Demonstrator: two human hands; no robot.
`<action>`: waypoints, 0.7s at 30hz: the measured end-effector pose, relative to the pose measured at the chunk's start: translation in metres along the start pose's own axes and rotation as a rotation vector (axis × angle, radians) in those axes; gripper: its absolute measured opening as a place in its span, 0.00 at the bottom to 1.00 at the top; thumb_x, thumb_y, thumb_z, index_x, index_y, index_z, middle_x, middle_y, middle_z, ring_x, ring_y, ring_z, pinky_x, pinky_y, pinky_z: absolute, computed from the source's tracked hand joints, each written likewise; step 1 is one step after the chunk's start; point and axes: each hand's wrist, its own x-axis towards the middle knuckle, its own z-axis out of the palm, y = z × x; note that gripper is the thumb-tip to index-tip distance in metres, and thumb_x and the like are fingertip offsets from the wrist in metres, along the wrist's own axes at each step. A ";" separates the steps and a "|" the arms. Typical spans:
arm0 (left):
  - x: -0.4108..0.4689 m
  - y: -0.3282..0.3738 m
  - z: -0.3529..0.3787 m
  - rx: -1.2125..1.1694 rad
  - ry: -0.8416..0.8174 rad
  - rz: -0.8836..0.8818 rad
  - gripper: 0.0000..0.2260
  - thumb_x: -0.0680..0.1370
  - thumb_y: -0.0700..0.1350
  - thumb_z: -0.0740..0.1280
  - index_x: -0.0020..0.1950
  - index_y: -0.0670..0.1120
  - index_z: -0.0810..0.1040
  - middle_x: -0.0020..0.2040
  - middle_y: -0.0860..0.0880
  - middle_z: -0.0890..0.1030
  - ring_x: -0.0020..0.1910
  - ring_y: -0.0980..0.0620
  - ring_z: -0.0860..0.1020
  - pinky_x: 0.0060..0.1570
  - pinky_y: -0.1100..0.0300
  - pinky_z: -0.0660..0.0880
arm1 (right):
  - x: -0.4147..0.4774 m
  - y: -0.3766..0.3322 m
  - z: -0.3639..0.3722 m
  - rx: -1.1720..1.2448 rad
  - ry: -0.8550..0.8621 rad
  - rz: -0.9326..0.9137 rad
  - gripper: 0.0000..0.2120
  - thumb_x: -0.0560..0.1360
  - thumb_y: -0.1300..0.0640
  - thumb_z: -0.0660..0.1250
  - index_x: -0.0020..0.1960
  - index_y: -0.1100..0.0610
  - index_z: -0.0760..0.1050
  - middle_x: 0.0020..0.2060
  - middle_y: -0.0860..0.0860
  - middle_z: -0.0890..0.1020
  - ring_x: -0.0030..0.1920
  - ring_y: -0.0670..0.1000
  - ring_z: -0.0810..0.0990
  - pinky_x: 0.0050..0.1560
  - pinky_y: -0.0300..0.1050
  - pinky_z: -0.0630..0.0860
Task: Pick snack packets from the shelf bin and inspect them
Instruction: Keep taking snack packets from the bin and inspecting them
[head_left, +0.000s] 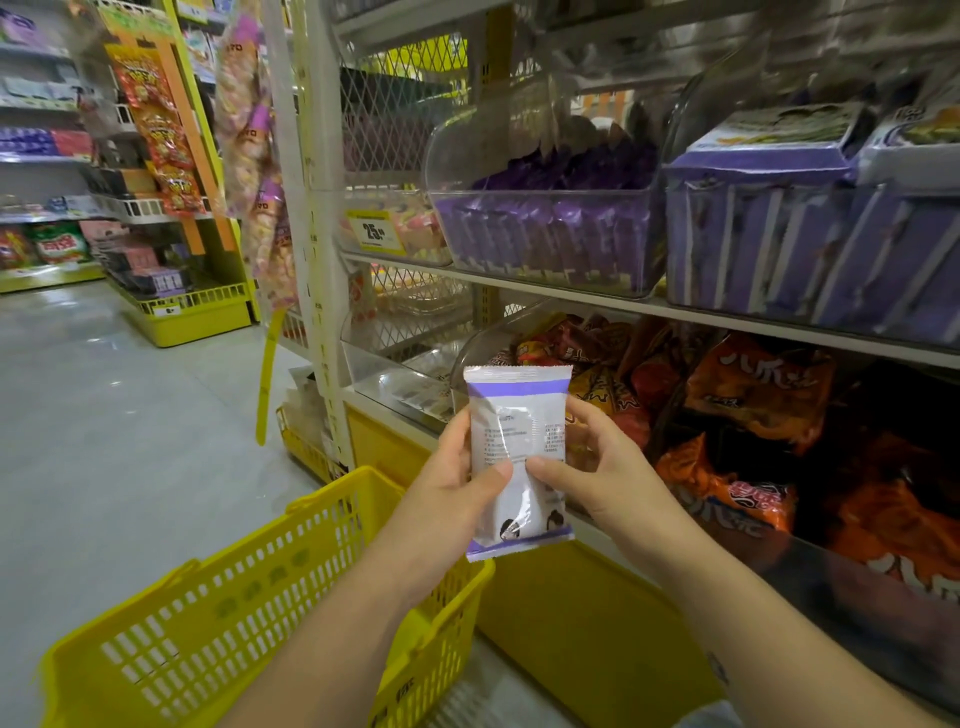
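Fingers (496, 475) of both hands grasp one flat white plastic snack packet with purple bands at its two ends (519, 447). The left hand (452, 493) holds its left edge and the right hand (602, 467) holds its right edge, with each thumb pressed on the side that faces the camera. The packet stands upright in the air, below the clear plastic shelf bin filled with purple packets (457, 156) and nearer to the person than this bin. The side with small print is turned to the camera, but the print is too small to read.

I judge that the picking is done for this packet and the inspection step is in hand. The next move probably calls for a turn of the packet to show its other side, with a light grip so that the wrapper is not crushed. After that it may go up into the bin, or into the yellow perforated plastic shopping basket (249, 613), which is below the bin and to its left.
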 end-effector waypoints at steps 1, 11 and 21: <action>0.001 0.000 0.000 0.015 0.035 0.013 0.25 0.81 0.37 0.60 0.59 0.70 0.73 0.60 0.55 0.82 0.59 0.53 0.80 0.50 0.58 0.80 | -0.001 -0.001 0.001 -0.029 0.013 -0.025 0.29 0.73 0.65 0.71 0.69 0.46 0.67 0.58 0.52 0.81 0.54 0.49 0.83 0.54 0.51 0.81; 0.007 -0.007 -0.008 -0.182 0.208 -0.062 0.22 0.83 0.37 0.57 0.62 0.67 0.72 0.57 0.55 0.83 0.57 0.53 0.81 0.45 0.53 0.81 | -0.010 -0.012 0.007 -0.106 -0.145 -0.198 0.34 0.76 0.62 0.68 0.73 0.36 0.60 0.60 0.43 0.79 0.60 0.43 0.78 0.53 0.43 0.80; 0.009 0.001 -0.028 -0.451 0.293 -0.187 0.22 0.82 0.39 0.59 0.69 0.63 0.70 0.57 0.49 0.83 0.58 0.46 0.81 0.41 0.42 0.80 | -0.012 -0.017 -0.011 0.003 -0.304 0.013 0.22 0.75 0.68 0.67 0.67 0.55 0.72 0.57 0.49 0.84 0.57 0.50 0.82 0.47 0.39 0.79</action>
